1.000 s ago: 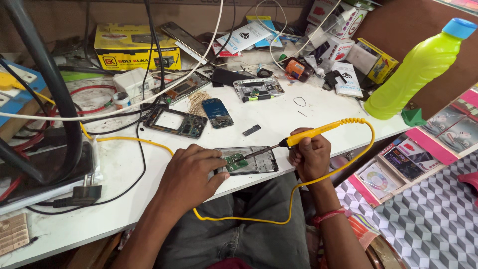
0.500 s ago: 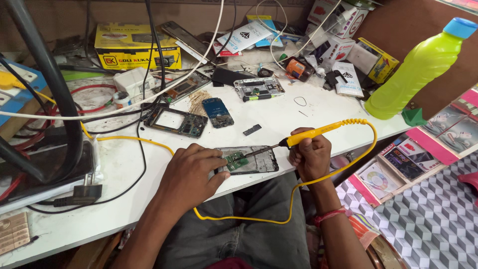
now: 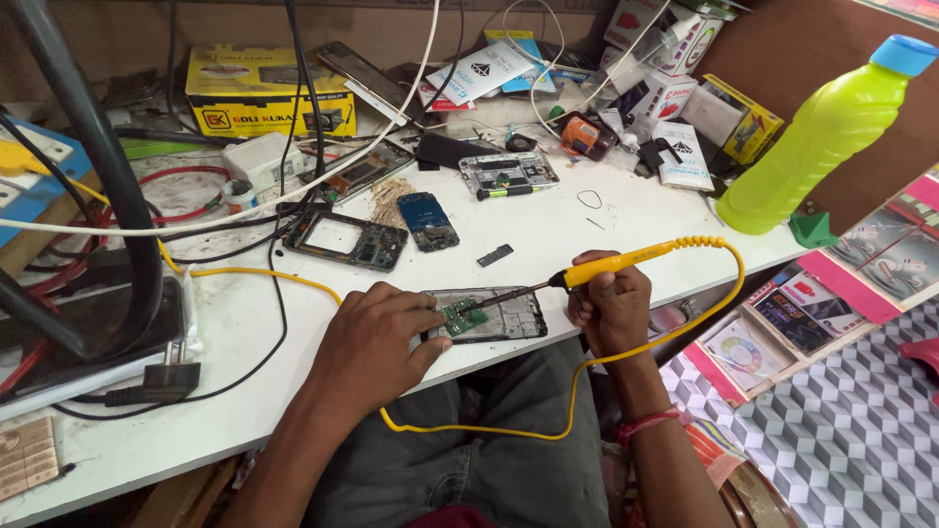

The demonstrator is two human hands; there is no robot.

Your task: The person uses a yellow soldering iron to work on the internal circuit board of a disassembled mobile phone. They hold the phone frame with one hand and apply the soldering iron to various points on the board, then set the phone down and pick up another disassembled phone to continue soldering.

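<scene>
My right hand (image 3: 608, 303) grips a yellow soldering iron (image 3: 611, 264), whose dark tip rests on a small green circuit board (image 3: 462, 315). The board lies in an opened phone frame (image 3: 499, 317) at the near edge of the white table (image 3: 245, 391). My left hand (image 3: 377, 344) lies flat on the table and presses the left side of that frame, fingertips touching the green board. The iron's yellow cable (image 3: 489, 428) loops down over my lap and back across the table.
Further back lie another opened phone frame (image 3: 344, 240), a blue phone part (image 3: 427, 221) and a dismantled phone (image 3: 507, 173). A tall green bottle (image 3: 822, 132) stands at the right. Boxes, cables and a yellow carton (image 3: 256, 90) crowd the back; a black plug (image 3: 156, 383) lies left.
</scene>
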